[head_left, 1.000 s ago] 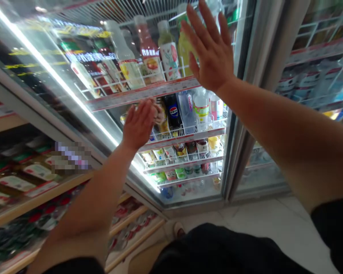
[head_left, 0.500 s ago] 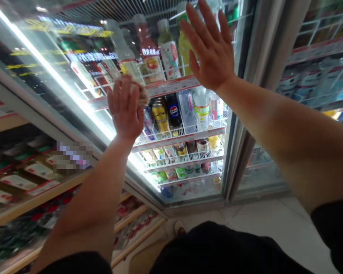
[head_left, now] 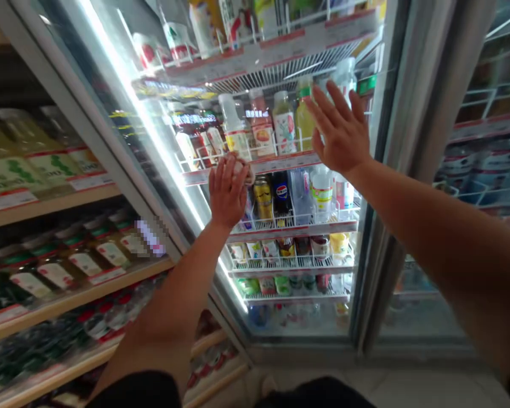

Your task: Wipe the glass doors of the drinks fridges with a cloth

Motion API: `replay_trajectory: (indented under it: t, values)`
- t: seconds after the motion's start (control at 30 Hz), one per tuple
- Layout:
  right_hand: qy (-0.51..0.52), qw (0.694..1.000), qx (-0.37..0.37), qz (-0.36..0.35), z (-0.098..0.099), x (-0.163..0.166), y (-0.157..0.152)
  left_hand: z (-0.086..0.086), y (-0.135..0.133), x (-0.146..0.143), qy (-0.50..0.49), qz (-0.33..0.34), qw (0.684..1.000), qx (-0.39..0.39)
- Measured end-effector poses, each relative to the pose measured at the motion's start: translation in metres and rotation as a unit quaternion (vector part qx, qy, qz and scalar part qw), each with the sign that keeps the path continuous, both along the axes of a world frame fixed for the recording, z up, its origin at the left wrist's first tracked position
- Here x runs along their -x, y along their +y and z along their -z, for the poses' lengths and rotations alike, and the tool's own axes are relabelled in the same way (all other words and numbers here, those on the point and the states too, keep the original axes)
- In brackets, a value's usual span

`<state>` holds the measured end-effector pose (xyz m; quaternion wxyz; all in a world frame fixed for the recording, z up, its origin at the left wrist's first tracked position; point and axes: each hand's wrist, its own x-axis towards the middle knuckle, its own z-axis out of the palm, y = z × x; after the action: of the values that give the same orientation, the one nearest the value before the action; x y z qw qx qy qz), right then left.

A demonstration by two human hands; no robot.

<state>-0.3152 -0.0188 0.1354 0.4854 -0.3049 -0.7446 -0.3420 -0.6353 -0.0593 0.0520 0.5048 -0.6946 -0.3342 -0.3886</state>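
Note:
A glass cooler door [head_left: 297,334] stands in front of me, with lit shelves of drinks behind it. My left hand [head_left: 228,191] presses a crumpled, light-coloured cloth [head_left: 246,171] against the glass; the cloth is mostly hidden under the palm. My right hand [head_left: 342,133] is raised at the upper right of the pane, fingers spread, palm towards the glass, and holds nothing. Whether its palm touches the glass I cannot tell. Behind the glass near it stands a yellow-green bottle [head_left: 305,122]. A dark Pepsi bottle [head_left: 281,192] and a gold can [head_left: 263,198] show below the cloth.
At the left, wooden shelves [head_left: 68,292] carry rows of bottles [head_left: 55,269]. A metal door frame [head_left: 412,113] rises on the right, beside another cooler section with bottles [head_left: 459,170]. Pale floor tiles [head_left: 391,391] lie at the bottom.
My view has tilted upward, so higher cooler shelves now show. Both hands appear lower and further right in the picture; the left still holds the cloth, the right stays spread.

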Motion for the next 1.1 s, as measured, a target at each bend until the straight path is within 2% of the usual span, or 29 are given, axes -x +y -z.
replay_trajectory:
  t: [0.07, 0.13, 0.2, 0.27, 0.37, 0.43, 0.5, 0.57, 0.67, 0.73, 0.8, 0.9, 0.97, 1.03, 1.1]
  values:
    - [0.005, 1.0, -0.011, -0.013, 0.001, 0.0, 0.0, 0.011, -0.001, -0.004, 0.028, 0.017, 0.999, 0.001]
    - [0.012, 1.0, -0.017, -0.022, 0.002, 0.001, -0.001, 0.022, -0.001, -0.006, 0.132, 0.033, 0.991, 0.01]
    - [0.017, 0.999, -0.023, -0.022, 0.002, 0.002, -0.001, 0.023, -0.001, -0.005, 0.203, 0.029, 0.978, 0.025]
    - [0.02, 0.999, -0.03, -0.014, 0.002, 0.003, -0.001, 0.013, -0.002, -0.001, 0.171, 0.009, 0.985, 0.024]
    - [0.016, 0.999, -0.03, 0.0, 0.002, 0.003, -0.002, -0.004, -0.003, 0.002, 0.016, -0.012, 1.0, -0.014]
    - [0.016, 1.0, -0.026, 0.005, 0.002, 0.004, -0.003, -0.003, -0.003, 0.0, -0.047, -0.011, 0.998, -0.029]
    - [0.016, 1.0, -0.022, 0.01, 0.002, 0.003, -0.005, 0.01, -0.004, -0.004, -0.023, -0.004, 1.0, -0.018]
    - [0.014, 1.0, -0.022, 0.016, 0.002, 0.002, -0.006, 0.025, -0.004, -0.007, 0.081, 0.006, 0.997, 0.004]
    - [0.012, 0.999, -0.023, 0.024, 0.003, 0.001, -0.006, 0.03, -0.005, -0.007, 0.198, 0.003, 0.98, 0.015]
    - [0.012, 0.999, -0.031, 0.024, 0.003, 0.001, -0.004, 0.019, -0.006, -0.004, 0.159, -0.013, 0.987, -0.002]
    - [0.014, 0.998, -0.048, 0.023, 0.003, 0.001, -0.003, 0.008, -0.006, 0.0, 0.051, -0.029, 0.998, -0.022]
    - [0.021, 0.996, -0.082, 0.028, 0.005, 0.001, 0.001, 0.009, -0.008, 0.0, -0.09, -0.039, 0.995, -0.029]
    - [0.015, 0.994, -0.101, 0.037, 0.006, 0.0, 0.004, 0.02, -0.008, -0.005, -0.073, -0.031, 0.996, -0.031]
    - [0.019, 0.992, -0.113, 0.045, 0.008, -0.001, 0.008, 0.031, -0.008, -0.008, 0.017, -0.024, 0.999, -0.031]
    - [0.023, 0.991, -0.122, 0.043, 0.009, -0.002, 0.011, 0.036, -0.009, -0.006, 0.079, -0.029, 0.996, -0.027]
